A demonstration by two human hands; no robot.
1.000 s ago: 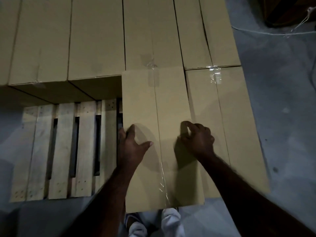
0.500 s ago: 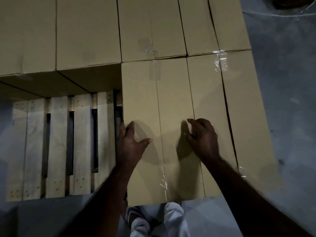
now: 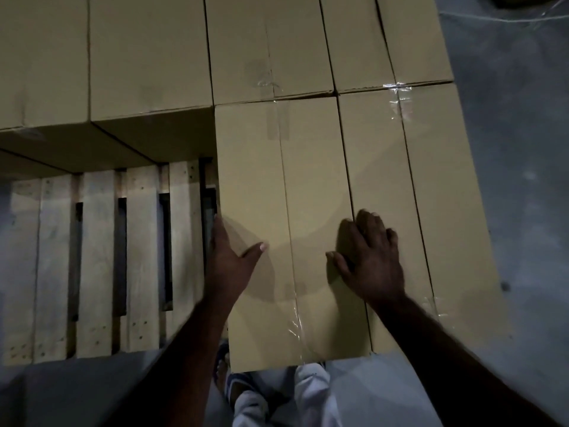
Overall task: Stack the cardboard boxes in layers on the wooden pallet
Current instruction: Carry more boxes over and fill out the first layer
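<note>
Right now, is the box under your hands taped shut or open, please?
Shut: the box has flat flaps, with clear tape along the seam.

Warehouse: pallet (image 3: pixel 98 266), stacked boxes (image 3: pixel 147 53), concrete floor (image 3: pixel 523 186).

I lose most fingers of my left hand (image 3: pixel 229 263) down the left side of the box (image 3: pixel 277 195). The pallet (image 3: pixel 98 257) shows only its near left corner, and the far boxes (image 3: pixel 147 50) run off the top edge.
</note>
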